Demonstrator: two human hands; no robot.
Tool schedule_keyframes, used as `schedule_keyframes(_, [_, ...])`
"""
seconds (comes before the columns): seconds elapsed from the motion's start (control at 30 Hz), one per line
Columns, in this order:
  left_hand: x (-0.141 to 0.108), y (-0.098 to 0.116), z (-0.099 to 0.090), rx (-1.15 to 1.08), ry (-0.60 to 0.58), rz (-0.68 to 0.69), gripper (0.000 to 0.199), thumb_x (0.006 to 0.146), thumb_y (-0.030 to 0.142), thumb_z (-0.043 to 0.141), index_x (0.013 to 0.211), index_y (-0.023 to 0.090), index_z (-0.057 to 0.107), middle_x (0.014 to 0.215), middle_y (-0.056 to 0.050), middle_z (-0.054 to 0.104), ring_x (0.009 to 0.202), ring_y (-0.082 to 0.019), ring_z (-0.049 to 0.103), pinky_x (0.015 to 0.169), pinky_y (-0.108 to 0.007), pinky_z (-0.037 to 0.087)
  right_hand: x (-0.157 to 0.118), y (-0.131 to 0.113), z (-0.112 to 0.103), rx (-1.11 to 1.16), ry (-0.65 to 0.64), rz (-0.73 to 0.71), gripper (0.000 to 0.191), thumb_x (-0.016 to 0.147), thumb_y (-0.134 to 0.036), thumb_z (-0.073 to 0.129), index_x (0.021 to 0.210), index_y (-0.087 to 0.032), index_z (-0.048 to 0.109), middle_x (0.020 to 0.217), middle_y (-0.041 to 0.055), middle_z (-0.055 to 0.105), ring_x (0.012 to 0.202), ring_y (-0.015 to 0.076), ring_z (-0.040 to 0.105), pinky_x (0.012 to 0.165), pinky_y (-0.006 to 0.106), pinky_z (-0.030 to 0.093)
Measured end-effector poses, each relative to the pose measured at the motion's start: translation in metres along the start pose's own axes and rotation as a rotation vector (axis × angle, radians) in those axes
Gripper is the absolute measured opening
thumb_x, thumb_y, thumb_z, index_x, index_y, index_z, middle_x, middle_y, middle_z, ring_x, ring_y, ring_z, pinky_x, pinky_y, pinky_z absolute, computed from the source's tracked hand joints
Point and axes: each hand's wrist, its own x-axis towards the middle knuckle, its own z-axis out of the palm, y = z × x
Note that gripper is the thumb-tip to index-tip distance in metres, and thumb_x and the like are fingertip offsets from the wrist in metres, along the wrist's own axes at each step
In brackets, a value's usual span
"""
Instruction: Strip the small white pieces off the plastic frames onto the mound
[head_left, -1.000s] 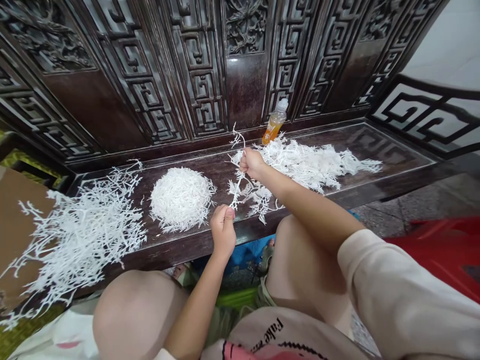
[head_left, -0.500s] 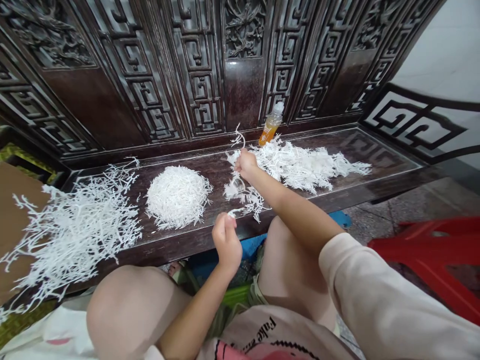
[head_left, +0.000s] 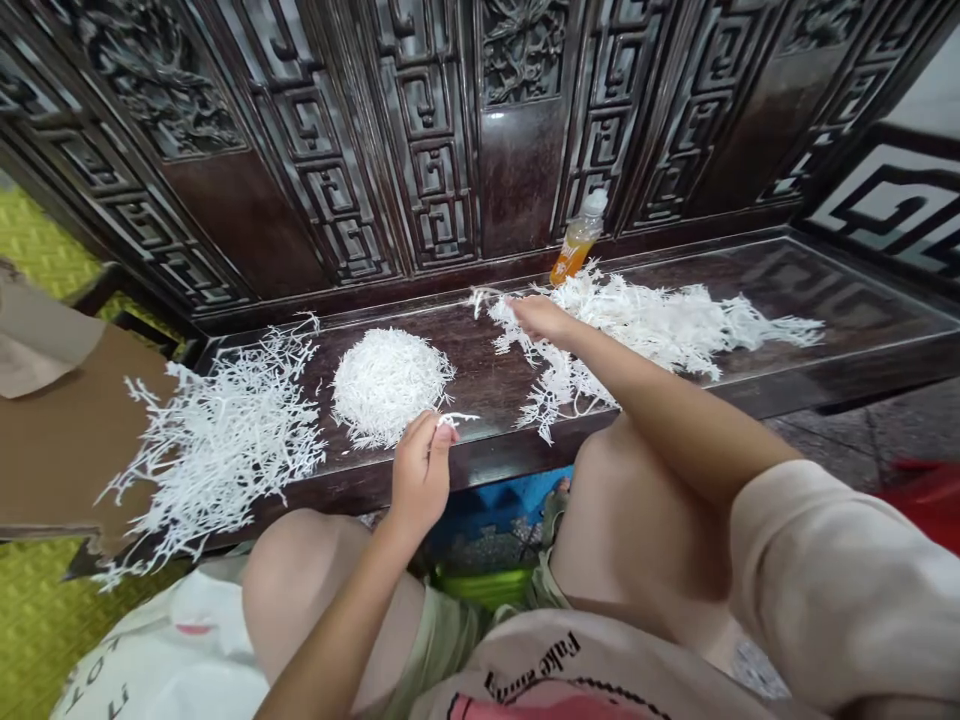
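Observation:
Three white heaps lie on a dark wooden bench [head_left: 480,375]. A heap of branching white pieces [head_left: 225,440] is at the left, and a round pile of short white bits [head_left: 390,385] sits in the middle. More white branched pieces [head_left: 652,320] spread out at the right. My left hand [head_left: 424,465] pinches a small white piece [head_left: 457,417] at the bench's front edge, just below the round pile. Over the left end of the right heap, my right hand [head_left: 544,320] grips a thin white branched piece [head_left: 487,296] between its fingertips.
An orange drink bottle [head_left: 576,245] stands behind the right heap, against the carved wooden backrest [head_left: 517,180]. Brown cardboard [head_left: 67,450] is at the far left. A white bag [head_left: 172,650] lies at the lower left, and part of a red stool [head_left: 926,500] shows at the right.
The view has shifted left. My left hand has moved left, closer to the round pile. My right hand's piece now points left rather than up, and the loose pieces between the hands have moved right.

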Motion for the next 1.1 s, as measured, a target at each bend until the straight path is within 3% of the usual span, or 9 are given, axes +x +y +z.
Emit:
schedule_keyframes(0.07, [0.017, -0.005, -0.006, 0.088, -0.045, 0.056, 0.031, 0.085, 0.033, 0.027, 0.064, 0.019, 0.045, 0.065, -0.002, 0.048, 0.067, -0.014, 0.046, 0.066, -0.026, 0.036, -0.013, -0.003, 0.014, -0.117, -0.227, -0.047, 0.028, 0.071, -0.038, 0.057, 0.061, -0.014, 0.046, 0.045, -0.0063, 0.034, 0.041, 0.0028, 0.025, 0.041, 0.021, 0.016])
schedule_keyframes(0.17, [0.043, -0.017, -0.010, 0.178, -0.070, 0.138, 0.030, 0.085, 0.033, 0.028, 0.066, 0.019, 0.047, 0.067, -0.002, 0.050, 0.069, -0.015, 0.046, 0.067, -0.027, 0.035, -0.037, -0.009, 0.038, -0.287, -0.649, -0.140, 0.029, 0.070, -0.042, 0.057, 0.076, -0.014, 0.058, 0.055, -0.0037, 0.043, 0.047, 0.0046, 0.032, 0.043, 0.019, 0.022])
schedule_keyframes(0.27, [0.056, -0.028, -0.010, 0.217, -0.046, 0.143, 0.031, 0.085, 0.034, 0.029, 0.063, 0.019, 0.046, 0.066, -0.002, 0.049, 0.068, -0.015, 0.046, 0.066, -0.027, 0.034, -0.053, -0.011, 0.058, -0.337, -0.809, -0.222, 0.033, 0.071, -0.044, 0.054, 0.081, -0.013, 0.060, 0.053, -0.0051, 0.039, 0.048, 0.0050, 0.031, 0.044, 0.019, 0.023])
schedule_keyframes(0.37, [0.053, -0.033, -0.008, 0.209, -0.053, 0.122, 0.030, 0.085, 0.033, 0.029, 0.065, 0.019, 0.047, 0.066, -0.002, 0.050, 0.068, -0.015, 0.046, 0.065, -0.027, 0.034, -0.058, -0.007, 0.065, -0.317, -0.775, -0.250, 0.033, 0.072, -0.044, 0.053, 0.078, -0.012, 0.058, 0.051, -0.0060, 0.035, 0.047, 0.0047, 0.029, 0.044, 0.019, 0.022])
schedule_keyframes(0.57, [0.039, -0.040, -0.010, 0.230, -0.115, 0.108, 0.028, 0.084, 0.034, 0.030, 0.069, 0.019, 0.049, 0.069, -0.002, 0.052, 0.071, -0.015, 0.047, 0.068, -0.026, 0.034, -0.055, 0.004, 0.070, -0.242, -0.720, -0.158, 0.026, 0.075, -0.040, 0.050, 0.076, -0.014, 0.054, 0.055, -0.0051, 0.039, 0.047, 0.0051, 0.029, 0.045, 0.019, 0.024])
schedule_keyframes(0.77, [0.037, -0.049, -0.007, 0.270, -0.174, 0.074, 0.027, 0.083, 0.034, 0.031, 0.076, 0.019, 0.052, 0.072, -0.003, 0.053, 0.071, -0.016, 0.048, 0.067, -0.027, 0.035, -0.053, 0.007, 0.076, -0.503, -0.545, -0.280, 0.021, 0.073, -0.034, 0.052, 0.069, -0.014, 0.058, 0.065, -0.0008, 0.053, 0.062, 0.0093, 0.044, 0.059, 0.021, 0.033])
schedule_keyframes(0.9, [0.032, -0.052, -0.001, 0.244, -0.218, 0.036, 0.028, 0.082, 0.038, 0.034, 0.077, 0.018, 0.053, 0.070, -0.002, 0.053, 0.069, -0.015, 0.048, 0.066, -0.027, 0.036, -0.050, 0.011, 0.076, -0.581, -0.519, -0.312, 0.016, 0.074, -0.025, 0.048, 0.070, -0.013, 0.058, 0.071, 0.0012, 0.058, 0.069, 0.0112, 0.049, 0.065, 0.021, 0.034])
schedule_keyframes(1.1, [0.029, -0.059, 0.008, 0.100, -0.091, -0.086, 0.029, 0.082, 0.038, 0.033, 0.079, 0.018, 0.055, 0.078, -0.003, 0.056, 0.075, -0.015, 0.050, 0.068, -0.025, 0.038, -0.052, 0.014, 0.079, -0.714, -0.501, -0.462, 0.017, 0.076, -0.022, 0.044, 0.067, -0.013, 0.055, 0.063, -0.0007, 0.053, 0.061, 0.0093, 0.043, 0.057, 0.020, 0.029])
